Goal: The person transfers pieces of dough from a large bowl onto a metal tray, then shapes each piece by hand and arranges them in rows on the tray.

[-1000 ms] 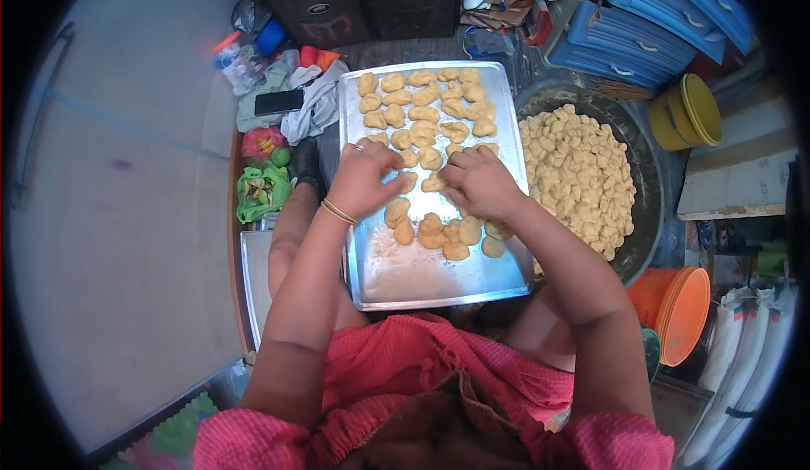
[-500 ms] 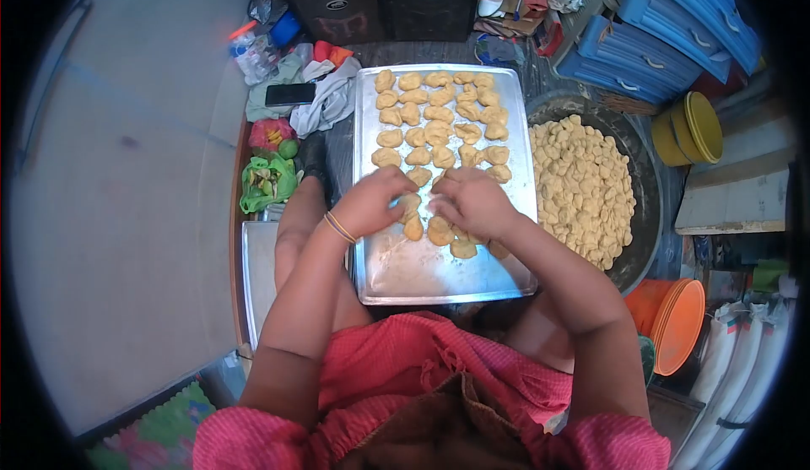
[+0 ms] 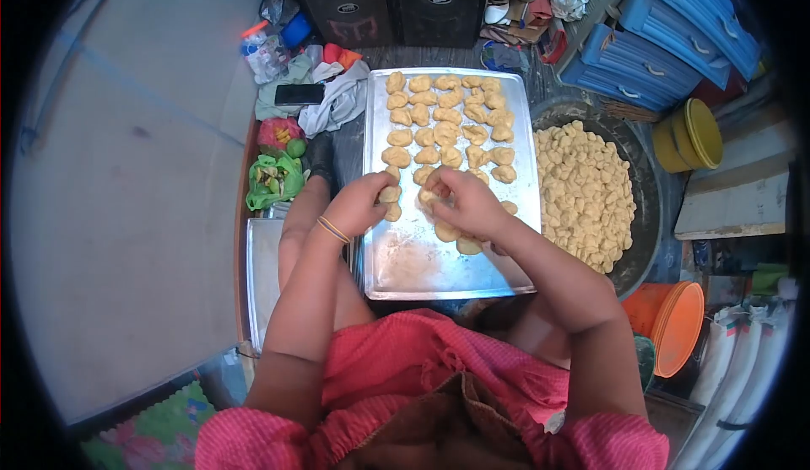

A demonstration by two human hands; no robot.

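Observation:
A metal baking tray (image 3: pixel 405 272) lies in front of me, its far part covered with rows of yellowish dough pieces (image 3: pixel 447 132). At the tray's left side, my left hand (image 3: pixel 359 204) has its fingers curled against a small column of dough pieces (image 3: pixel 391 193). My right hand (image 3: pixel 460 202) is over the middle of the tray, thumb and fingers pinched on a dough piece (image 3: pixel 427 196). Several loose dough pieces (image 3: pixel 447 231) lie under and beside the right hand, partly hidden by it. The left fingertips are partly out of sight.
A wide dark basin (image 3: pixel 650 217) heaped with dough lumps (image 3: pixel 582 191) stands right of the tray. Beyond it are a yellow bucket (image 3: pixel 688 137) and an orange bucket (image 3: pixel 666 322). Black speakers (image 3: pixel 439 14) stand behind. A phone (image 3: pixel 299 94) lies on cloths at left.
My left hand has shifted left with the dough pieces, now at the tray's left side. My right hand has moved slightly left, and a dough piece now shows in its pinch.

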